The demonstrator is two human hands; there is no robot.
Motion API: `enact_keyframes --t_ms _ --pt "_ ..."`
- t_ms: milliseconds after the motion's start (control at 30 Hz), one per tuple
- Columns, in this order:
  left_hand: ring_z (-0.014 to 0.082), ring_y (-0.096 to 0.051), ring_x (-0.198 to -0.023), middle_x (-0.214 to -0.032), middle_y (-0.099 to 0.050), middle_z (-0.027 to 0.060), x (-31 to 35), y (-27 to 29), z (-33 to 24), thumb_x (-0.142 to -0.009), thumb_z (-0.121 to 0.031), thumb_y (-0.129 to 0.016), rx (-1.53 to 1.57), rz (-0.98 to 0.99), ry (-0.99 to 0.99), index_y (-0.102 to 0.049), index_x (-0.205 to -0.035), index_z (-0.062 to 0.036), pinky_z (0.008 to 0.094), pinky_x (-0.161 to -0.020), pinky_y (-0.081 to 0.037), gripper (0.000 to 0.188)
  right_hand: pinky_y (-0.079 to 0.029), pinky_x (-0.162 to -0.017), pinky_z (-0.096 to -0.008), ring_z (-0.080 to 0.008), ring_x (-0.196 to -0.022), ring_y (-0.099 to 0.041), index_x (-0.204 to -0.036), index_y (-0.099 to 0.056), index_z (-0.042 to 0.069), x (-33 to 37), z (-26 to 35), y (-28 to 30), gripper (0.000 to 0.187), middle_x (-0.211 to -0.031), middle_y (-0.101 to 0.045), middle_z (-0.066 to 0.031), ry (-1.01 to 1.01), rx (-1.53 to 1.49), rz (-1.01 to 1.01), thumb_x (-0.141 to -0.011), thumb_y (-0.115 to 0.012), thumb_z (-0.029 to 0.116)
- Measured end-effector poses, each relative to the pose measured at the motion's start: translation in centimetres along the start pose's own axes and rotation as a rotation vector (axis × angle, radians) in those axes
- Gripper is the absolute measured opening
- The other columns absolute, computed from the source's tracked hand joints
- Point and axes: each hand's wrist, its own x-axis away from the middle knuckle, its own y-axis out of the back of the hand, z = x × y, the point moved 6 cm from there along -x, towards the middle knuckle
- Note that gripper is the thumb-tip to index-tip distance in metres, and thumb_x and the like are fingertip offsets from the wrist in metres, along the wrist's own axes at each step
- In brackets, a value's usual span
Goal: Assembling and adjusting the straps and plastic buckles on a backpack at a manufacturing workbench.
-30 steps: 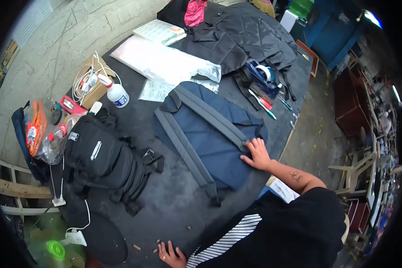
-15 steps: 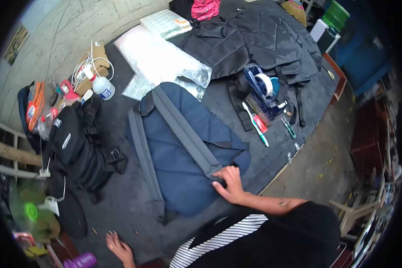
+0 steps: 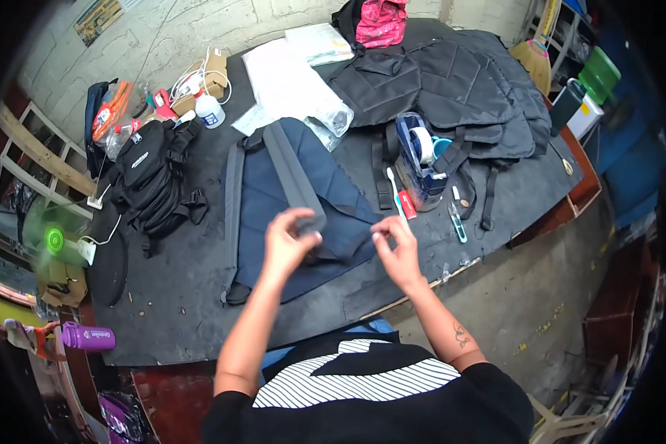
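Observation:
A dark blue backpack panel (image 3: 274, 185) lies on the black-topped table, with grey padded shoulder straps along it. My left hand (image 3: 285, 240) is curled at the lower end of the middle shoulder strap (image 3: 292, 166), thumb and fingers around its blurred tip. To the right, over the panel's edge, my right hand (image 3: 398, 255) has thumb and forefinger pinched at the end of a thin black webbing strap (image 3: 351, 212). Part of that webbing is smeared by motion.
A black bag (image 3: 152, 170) lies to the left, near a spray bottle (image 3: 209, 111). Rightward are a tape dispenser (image 3: 422, 159), a toothbrush (image 3: 394, 185) and a small green-handled cutter (image 3: 458, 223). Black fabric pieces (image 3: 459, 89) and plastic-wrapped white packs (image 3: 285, 78) cover the far side.
My left hand has come from the table's near edge up to the shoulder strap. My right hand has left that strap's end for the thin webbing. The view has shifted.

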Motion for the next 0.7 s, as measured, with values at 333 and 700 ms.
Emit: enact_keyframes --t_ms 333,700 --pt "0.0310 -0.041 -0.119 -0.146 -0.005 0.0222 -7.6 13.1 -15.2 -0.068 0.002 -0.068 0.672 0.107 -0.408 -0.033 -0.141 -0.0210 0.0376 -0.098 -0.040 0.084 -0.047 -0.075 -0.0252 -0.0118 -0.086 -0.056 -0.120 -0.049 0.003 -3.8 -6.2 -6.8 0.043 -0.102 -0.060 -0.0078 -0.174 -0.101 0.258 -0.079 -0.064 0.006" --pt "0.0163 -0.059 -0.095 -0.103 -0.060 0.0086 -13.0 10.0 -13.9 -0.084 -0.008 -0.061 0.849 0.189 -0.264 -0.056 -0.118 -0.0002 0.0349 -0.088 -0.050 0.035 -0.047 -0.076 -0.0226 -0.0082 -0.086 -0.058 -0.113 -0.052 0.000 -1.4 -9.9 -8.2 0.032 -0.098 -0.064 -0.0050 -0.272 -0.375 0.091 -0.082 -0.062 0.005"
